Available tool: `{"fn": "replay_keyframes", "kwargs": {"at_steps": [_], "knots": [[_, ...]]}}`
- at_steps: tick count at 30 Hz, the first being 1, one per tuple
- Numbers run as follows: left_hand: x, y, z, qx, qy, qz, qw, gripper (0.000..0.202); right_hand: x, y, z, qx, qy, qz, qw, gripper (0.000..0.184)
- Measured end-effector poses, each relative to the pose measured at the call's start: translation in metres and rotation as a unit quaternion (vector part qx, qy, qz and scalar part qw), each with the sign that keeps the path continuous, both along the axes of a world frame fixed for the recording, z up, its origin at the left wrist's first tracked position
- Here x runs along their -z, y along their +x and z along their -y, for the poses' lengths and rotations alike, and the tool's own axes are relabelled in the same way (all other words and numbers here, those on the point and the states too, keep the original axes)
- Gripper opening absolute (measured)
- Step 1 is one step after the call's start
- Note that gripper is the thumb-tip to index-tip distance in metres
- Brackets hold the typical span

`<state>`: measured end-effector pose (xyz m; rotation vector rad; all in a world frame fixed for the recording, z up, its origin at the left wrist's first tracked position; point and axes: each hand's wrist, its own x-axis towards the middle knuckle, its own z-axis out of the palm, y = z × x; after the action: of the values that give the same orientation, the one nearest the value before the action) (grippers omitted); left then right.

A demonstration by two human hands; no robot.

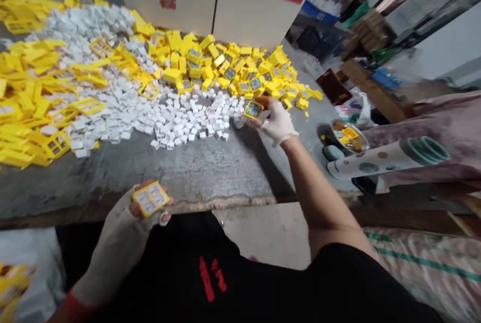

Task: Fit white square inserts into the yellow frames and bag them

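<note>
My left hand (126,227), in a pale fingerless glove, is closed on a yellow four-pane frame (151,198) just off the table's front edge. White pieces fill its panes. Over the table, my gloved right hand (278,123) grips a small yellow case (253,110) with a greyish face turned up. That hand is at the right end of a spread of small white blocks (180,117). Behind it lies a heap of similar yellow cases (225,64), many with greyish faces. Yellow window-like frames (30,112) are piled on the left.
A white and red carton (255,12) stands behind the heaps on the grey table (195,167). To the right are a metal bowl (351,137) holding yellow pieces and a spotted tumbler (387,157) tilted in view. Cluttered crates and bags lie beyond.
</note>
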<state>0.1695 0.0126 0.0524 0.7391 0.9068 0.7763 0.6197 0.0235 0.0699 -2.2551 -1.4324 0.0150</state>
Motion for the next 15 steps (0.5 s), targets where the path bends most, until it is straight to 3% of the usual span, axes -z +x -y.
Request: {"fn": "replay_keyframes", "kwargs": {"at_steps": [3, 6, 10, 12, 15], "knots": [[-0.01, 0.01, 0.01, -0.022, -0.01, 0.003, 1.0, 0.036, 0.01, -0.065, 0.043, -0.179, -0.02, 0.103, 0.978, 0.055], [-0.007, 0.01, 0.018, -0.009, -0.017, 0.036, 0.999, 0.044, 0.016, -0.12, 0.071, -0.331, -0.049, 0.25, 0.908, 0.057], [0.001, 0.001, 0.031, -0.015, -0.023, 0.06, 0.998, 0.052, 0.016, -0.143, 0.085, -0.47, -0.053, 0.246, 0.846, 0.055], [0.002, -0.004, 0.037, -0.02, -0.022, 0.064, 0.998, 0.056, 0.013, -0.136, 0.089, -0.486, -0.029, 0.179, 0.855, 0.055], [0.002, -0.008, 0.043, -0.015, -0.011, 0.072, 0.997, 0.054, 0.008, -0.123, 0.093, -0.351, 0.024, 0.069, 0.933, 0.055]]}}
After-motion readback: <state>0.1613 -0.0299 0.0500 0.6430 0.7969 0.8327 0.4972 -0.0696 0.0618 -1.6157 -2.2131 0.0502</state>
